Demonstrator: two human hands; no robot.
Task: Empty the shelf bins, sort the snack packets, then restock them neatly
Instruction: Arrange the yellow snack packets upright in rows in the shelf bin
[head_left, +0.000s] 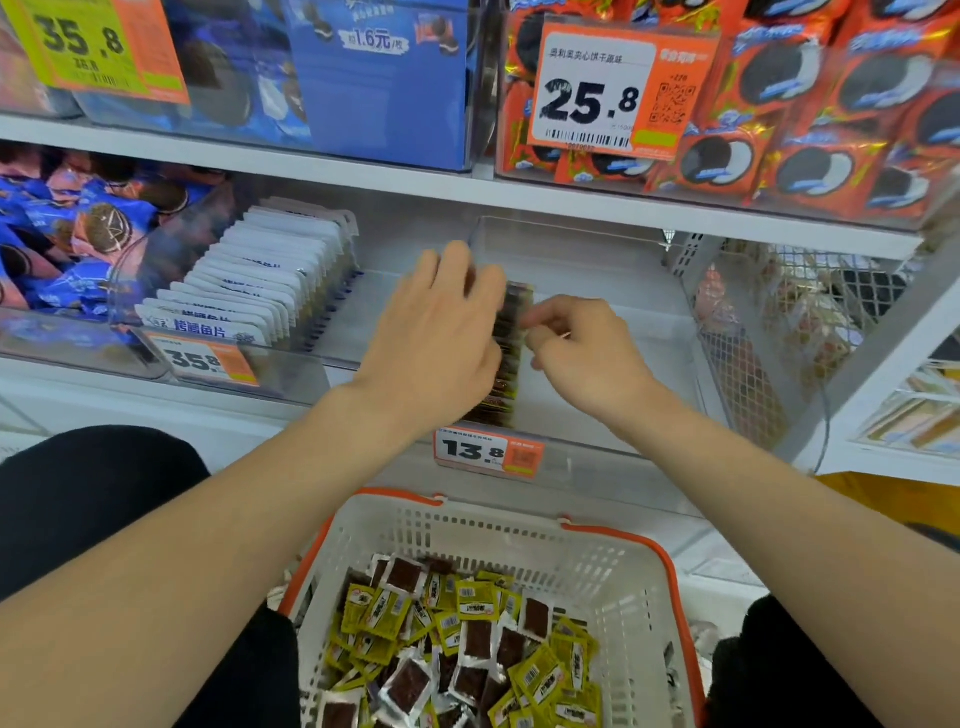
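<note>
Pressing the packet row (511, 353) — left hand (441, 338) flat (right hand (576, 353) pinching).

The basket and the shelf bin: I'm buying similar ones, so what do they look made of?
The basket looks like moulded white plastic with a matte finish, slotted walls and an orange rim. The shelf bin looks like clear acrylic or a similar hard plastic. It is glossy, and you see straight through its front wall.
</note>
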